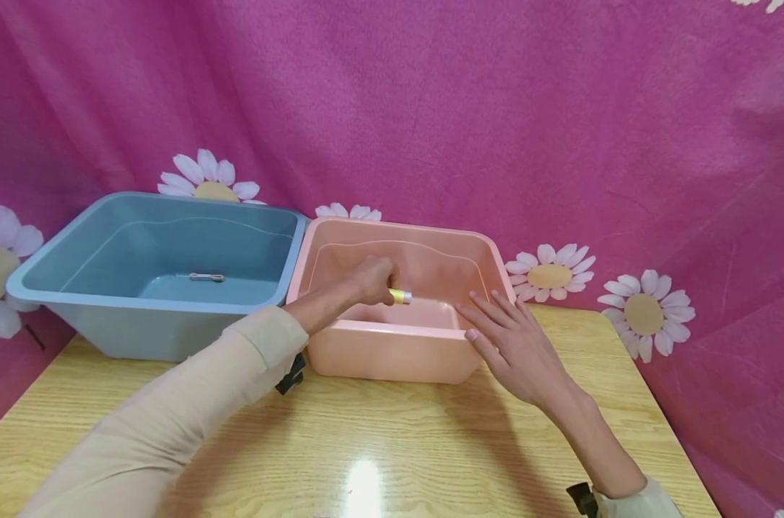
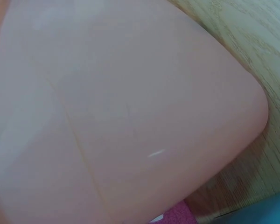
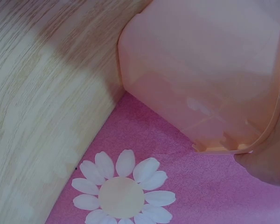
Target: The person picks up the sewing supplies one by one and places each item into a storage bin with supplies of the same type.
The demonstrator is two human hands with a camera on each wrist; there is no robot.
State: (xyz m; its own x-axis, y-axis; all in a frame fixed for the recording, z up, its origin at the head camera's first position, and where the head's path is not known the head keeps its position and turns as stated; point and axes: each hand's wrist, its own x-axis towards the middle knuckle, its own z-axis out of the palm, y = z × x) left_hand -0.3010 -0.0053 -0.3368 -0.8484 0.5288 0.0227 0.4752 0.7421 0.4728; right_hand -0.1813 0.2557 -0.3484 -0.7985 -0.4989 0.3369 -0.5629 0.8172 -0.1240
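Yellow tube | points rightward | long axis seemingly crosswise | left hand grips it | right hand spread

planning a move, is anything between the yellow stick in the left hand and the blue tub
Yes: the left wall of the pink tub and, beside it, the right rim of the blue tub. The right hand is out of the way.

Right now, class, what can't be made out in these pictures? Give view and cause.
Head: one end of the pale-tipped yellow cylinder, hidden in the left hand.
Head: the pale oblong inside the blue plastic tub, too small to identify.
Right wrist: most of the right hand, cut off by the right edge.
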